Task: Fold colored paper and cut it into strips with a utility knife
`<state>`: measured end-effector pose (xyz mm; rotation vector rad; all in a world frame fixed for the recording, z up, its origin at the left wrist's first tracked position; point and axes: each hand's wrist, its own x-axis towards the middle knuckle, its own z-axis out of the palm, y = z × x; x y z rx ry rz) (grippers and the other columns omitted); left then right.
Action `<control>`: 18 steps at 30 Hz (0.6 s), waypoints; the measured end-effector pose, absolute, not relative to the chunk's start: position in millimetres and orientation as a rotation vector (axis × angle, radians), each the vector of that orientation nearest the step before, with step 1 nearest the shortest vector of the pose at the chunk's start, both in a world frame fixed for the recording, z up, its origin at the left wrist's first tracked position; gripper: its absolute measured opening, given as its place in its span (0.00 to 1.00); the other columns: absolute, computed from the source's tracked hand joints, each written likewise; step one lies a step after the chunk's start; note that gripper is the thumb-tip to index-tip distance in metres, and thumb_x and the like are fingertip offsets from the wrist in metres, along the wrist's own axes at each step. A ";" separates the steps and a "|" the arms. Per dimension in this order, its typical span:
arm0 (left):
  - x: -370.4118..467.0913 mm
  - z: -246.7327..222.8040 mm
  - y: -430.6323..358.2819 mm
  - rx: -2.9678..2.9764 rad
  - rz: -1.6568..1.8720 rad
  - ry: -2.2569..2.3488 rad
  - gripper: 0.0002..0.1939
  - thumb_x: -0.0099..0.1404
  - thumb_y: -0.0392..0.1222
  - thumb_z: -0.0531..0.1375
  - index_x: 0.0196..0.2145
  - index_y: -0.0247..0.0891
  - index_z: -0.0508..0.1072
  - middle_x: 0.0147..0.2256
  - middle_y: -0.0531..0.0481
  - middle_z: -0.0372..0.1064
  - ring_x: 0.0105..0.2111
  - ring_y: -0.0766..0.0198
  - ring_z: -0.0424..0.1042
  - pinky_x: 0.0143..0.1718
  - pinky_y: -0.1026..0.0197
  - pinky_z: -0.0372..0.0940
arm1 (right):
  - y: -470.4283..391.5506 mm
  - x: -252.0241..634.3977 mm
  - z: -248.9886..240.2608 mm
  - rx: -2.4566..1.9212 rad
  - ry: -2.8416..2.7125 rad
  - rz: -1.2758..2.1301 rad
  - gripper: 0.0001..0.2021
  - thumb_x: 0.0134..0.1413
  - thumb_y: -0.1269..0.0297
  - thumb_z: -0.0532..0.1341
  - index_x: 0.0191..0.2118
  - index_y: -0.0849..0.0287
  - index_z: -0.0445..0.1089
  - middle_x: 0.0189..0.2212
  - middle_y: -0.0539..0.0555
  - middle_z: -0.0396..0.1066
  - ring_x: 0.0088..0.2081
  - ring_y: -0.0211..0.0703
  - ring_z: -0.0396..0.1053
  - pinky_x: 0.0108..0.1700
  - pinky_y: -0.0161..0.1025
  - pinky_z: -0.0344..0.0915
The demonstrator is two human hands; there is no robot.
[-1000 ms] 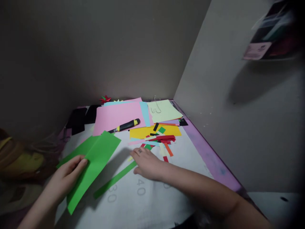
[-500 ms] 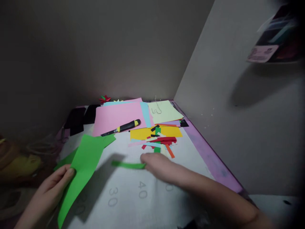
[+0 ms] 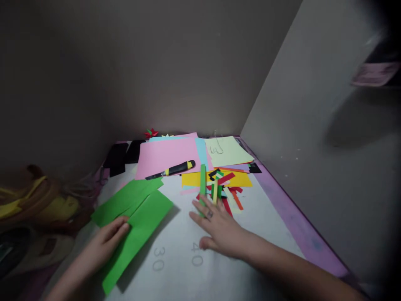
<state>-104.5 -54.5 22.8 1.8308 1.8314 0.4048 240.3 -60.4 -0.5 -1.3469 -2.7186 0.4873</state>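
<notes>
At the left, my left hand (image 3: 111,234) pinches a sheet of green paper (image 3: 147,223) between thumb and fingers. Another green piece (image 3: 122,198) lies partly behind it on the white mat (image 3: 175,234). My right hand (image 3: 219,223), a ring on one finger, has its fingers spread over the near side of a pile of coloured paper strips (image 3: 232,179). A green paper strip (image 3: 203,179) stretches away from those fingers, its near end under them. Beyond the green sheets rests a black and yellow utility knife (image 3: 177,168), blade pointing left, partly on pink paper (image 3: 167,152).
Pale green paper (image 3: 230,150) with a pencil drawing lies toward the back, near yellow paper (image 3: 189,179). Black pieces (image 3: 117,155) sit back left. Walls rise behind and to the right. A blurred yellow-brown object (image 3: 59,209) stands left, and something hangs on the right wall (image 3: 376,73).
My right hand has brought the green strip to the pile and spread its fingers; strips there are rearranged. My left hand has shifted right, tilting the green sheet. The view has turned slightly left.
</notes>
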 end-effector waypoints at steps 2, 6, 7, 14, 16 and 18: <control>-94.4 25.0 -57.4 1.872 0.278 1.592 0.18 0.61 0.56 0.48 0.29 0.41 0.69 0.29 0.51 0.72 0.32 0.58 0.71 0.35 0.61 0.66 | -63.3 243.1 -9.8 -1.320 -2.773 0.626 0.35 0.52 0.50 0.61 0.65 0.50 0.52 0.66 0.57 0.46 0.67 0.59 0.36 0.61 0.65 0.38; -86.2 29.8 -49.5 1.957 0.220 1.575 0.17 0.65 0.53 0.46 0.28 0.40 0.66 0.26 0.51 0.67 0.28 0.60 0.68 0.31 0.61 0.62 | -55.0 276.8 -12.9 -1.738 -2.559 0.366 0.33 0.50 0.57 0.61 0.63 0.56 0.57 0.63 0.63 0.54 0.63 0.64 0.49 0.60 0.69 0.39; -87.9 30.4 -43.7 1.981 0.233 1.644 0.17 0.65 0.52 0.46 0.29 0.40 0.66 0.27 0.50 0.67 0.29 0.59 0.68 0.31 0.60 0.61 | -53.5 288.6 -10.9 -1.801 -2.509 0.284 0.32 0.49 0.58 0.61 0.61 0.57 0.59 0.61 0.64 0.58 0.62 0.65 0.52 0.59 0.69 0.42; -114.6 20.4 11.0 2.084 0.095 2.116 0.13 0.62 0.47 0.53 0.39 0.36 0.67 0.43 0.40 0.68 0.45 0.51 0.67 0.45 0.54 0.60 | -54.8 373.3 7.5 -2.111 -2.355 -0.038 0.16 0.53 0.67 0.52 0.40 0.59 0.76 0.46 0.65 0.73 0.47 0.61 0.71 0.49 0.58 0.65; -118.2 17.3 19.4 2.041 0.059 2.138 0.21 0.58 0.48 0.58 0.46 0.35 0.65 0.47 0.38 0.67 0.49 0.49 0.65 0.46 0.54 0.59 | -54.3 375.6 11.2 -2.102 -2.277 -0.095 0.17 0.54 0.67 0.51 0.42 0.60 0.76 0.46 0.66 0.73 0.47 0.61 0.71 0.49 0.58 0.65; -119.8 17.3 22.1 1.991 0.026 2.151 0.30 0.55 0.49 0.61 0.52 0.34 0.61 0.50 0.36 0.65 0.51 0.47 0.64 0.47 0.55 0.59 | -53.6 360.1 14.0 -1.990 -2.300 -0.016 0.19 0.56 0.65 0.50 0.46 0.59 0.74 0.48 0.64 0.72 0.49 0.59 0.69 0.50 0.56 0.65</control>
